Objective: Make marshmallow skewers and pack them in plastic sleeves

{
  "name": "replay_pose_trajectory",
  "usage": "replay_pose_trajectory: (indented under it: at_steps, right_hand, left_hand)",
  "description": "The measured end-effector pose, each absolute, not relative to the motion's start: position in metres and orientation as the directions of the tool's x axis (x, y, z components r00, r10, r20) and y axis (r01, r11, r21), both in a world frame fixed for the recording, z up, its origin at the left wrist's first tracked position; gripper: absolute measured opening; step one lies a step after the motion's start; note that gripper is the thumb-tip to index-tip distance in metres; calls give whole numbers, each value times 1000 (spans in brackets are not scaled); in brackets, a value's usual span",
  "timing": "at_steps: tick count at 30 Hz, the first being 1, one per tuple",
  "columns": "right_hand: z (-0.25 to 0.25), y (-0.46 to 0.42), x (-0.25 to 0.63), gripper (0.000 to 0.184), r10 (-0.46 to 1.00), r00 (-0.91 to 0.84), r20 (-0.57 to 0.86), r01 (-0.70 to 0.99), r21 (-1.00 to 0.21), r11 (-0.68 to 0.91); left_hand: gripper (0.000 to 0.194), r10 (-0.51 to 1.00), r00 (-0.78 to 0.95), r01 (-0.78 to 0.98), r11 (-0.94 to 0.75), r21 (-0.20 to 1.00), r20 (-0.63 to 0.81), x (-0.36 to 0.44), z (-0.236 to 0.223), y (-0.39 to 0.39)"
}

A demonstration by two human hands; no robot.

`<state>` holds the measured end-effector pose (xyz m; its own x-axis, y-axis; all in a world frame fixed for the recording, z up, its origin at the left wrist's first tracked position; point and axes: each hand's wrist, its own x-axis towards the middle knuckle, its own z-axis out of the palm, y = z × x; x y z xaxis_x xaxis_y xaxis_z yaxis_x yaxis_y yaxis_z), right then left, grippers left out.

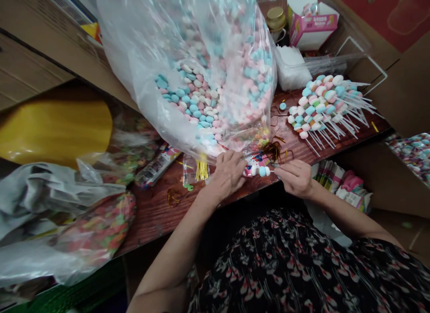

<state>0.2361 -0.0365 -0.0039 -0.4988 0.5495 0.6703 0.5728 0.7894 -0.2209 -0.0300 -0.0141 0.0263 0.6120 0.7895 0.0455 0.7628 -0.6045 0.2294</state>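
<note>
Candy skewer [262,171] sits at the near edge of the worktop [151,219], and from the left I see a bag of gummies [101,228], then a clear packet [187,171] of gold ties [202,169] with print too blurred to read. My left hand [228,175] has its fingers bent close together beside the skewer's left end, their grip hidden from me, while my right hand [295,177] pinches its white stick with fingers closed. Farther right are a pink box [314,28], its lettering illegible, and piled finished skewers [319,106].
</note>
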Motion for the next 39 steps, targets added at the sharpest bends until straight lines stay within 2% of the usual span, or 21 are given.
replay_pose_trajectory:
  at_steps: [2, 5, 7, 9, 12, 17, 21, 25, 29, 32, 35, 39]
  right_hand:
    - [2, -37, 237, 22, 513, -498, 699, 561, -190, 805]
    - [15, -37, 239, 23, 513, -535, 672, 557, -177, 812]
    - [24, -38, 240, 22, 516, -565, 644, 555, -167, 815]
    - [32, -39, 240, 21, 497, -594, 633, 551, -130, 824]
    - [41, -40, 239, 21, 466, -635, 616, 555, -55, 830]
    - [50, -33, 235, 20, 364, -703, 611, 522, 96, 847]
    - [60, -22, 234, 22, 336, -772, 539, 480, 150, 864]
    - [74, -13, 230, 20, 359, -823, 440, 424, 55, 904]
    - [88, -9, 222, 15, 426, -878, 219, 421, -74, 904]
    - [93, -9, 215, 13, 470, -879, 85, 461, -106, 881]
    - [91, -11, 204, 13, 449, -892, 49, 440, -133, 888]
    - [78, -12, 191, 13, 423, -902, 80, 404, -185, 896]
  left_hand:
    - [18, 774, 633, 716, -590, 374, 10, -29, 27, -13]
    - [7, 809, 587, 634, -439, 637, -26, -26, 27, -16]
    - [5, 854, 518, 578, -314, 753, -41, -25, 27, -19]
    - [9, 881, 468, 532, -219, 818, -68, -23, 27, -21]
    - [15, 868, 487, 516, -197, 834, -97, -18, 28, -23]
    - [22, 768, 625, 548, -308, 778, -136, -13, 31, -28]
    - [20, 763, 608, 582, -241, 777, -220, -14, 39, -31]
    - [19, 768, 573, 585, -139, 799, -286, -12, 48, -28]
    - [23, 717, 626, 513, -84, 854, -305, -8, 48, -23]
    - [28, 727, 619, 482, -51, 875, -298, -3, 43, -23]
    - [26, 738, 609, 465, -34, 885, -292, 5, 40, -24]
    - [24, 750, 611, 418, -33, 908, -254, 12, 45, -23]
